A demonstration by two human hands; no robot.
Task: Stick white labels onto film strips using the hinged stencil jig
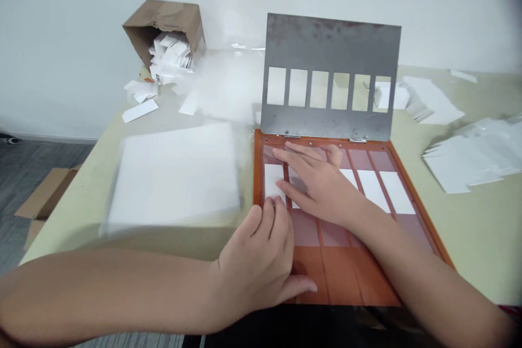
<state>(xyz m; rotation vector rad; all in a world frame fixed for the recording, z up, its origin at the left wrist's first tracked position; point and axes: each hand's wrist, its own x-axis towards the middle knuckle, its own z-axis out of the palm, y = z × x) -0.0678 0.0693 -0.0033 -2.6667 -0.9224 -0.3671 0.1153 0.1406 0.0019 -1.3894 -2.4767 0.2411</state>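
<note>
Pale-green worktop point(481, 239) bears flat orange slotted tray point(342, 277). White rectangular card point(273, 176) in leftmost slot, long axis front-to-back. Left hand point(261, 250) bunched at card's near end, pinch cannot be confirmed; right hand point(326, 185) spread open, thumb at card's right edge.

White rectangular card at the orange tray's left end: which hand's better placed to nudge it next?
Probably the left hand: its fingertips meet the card's near edge. The right hand lies mostly over the rest of the tray, its thumb overlapping the card.
</note>
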